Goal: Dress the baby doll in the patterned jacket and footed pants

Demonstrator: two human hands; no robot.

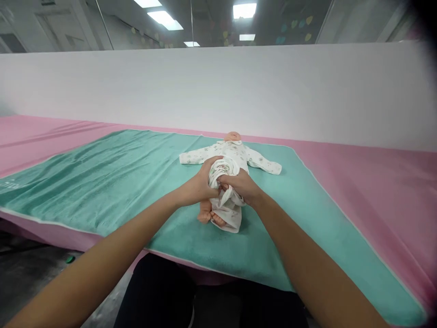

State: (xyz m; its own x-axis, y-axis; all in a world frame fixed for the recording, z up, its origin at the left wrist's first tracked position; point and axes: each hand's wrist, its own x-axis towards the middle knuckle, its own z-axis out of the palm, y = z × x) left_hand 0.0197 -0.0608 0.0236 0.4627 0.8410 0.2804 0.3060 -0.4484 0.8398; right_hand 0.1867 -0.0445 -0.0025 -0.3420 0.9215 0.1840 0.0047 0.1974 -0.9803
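Observation:
A baby doll [233,136] lies on its back on a teal towel [112,177], head away from me. It wears a white printed romper [235,157] with both sleeves spread out sideways. My left hand [200,184] and my right hand [241,186] both grip the bunched lower part of the romper at the doll's waist. Below my hands the doll's bare feet [209,216] stick out of the loose white fabric.
The towel covers a pink padded surface [375,187] that runs left and right. A white partition wall [218,86] stands right behind it. The near edge of the surface is at my lap, with grey floor [30,269] to the lower left.

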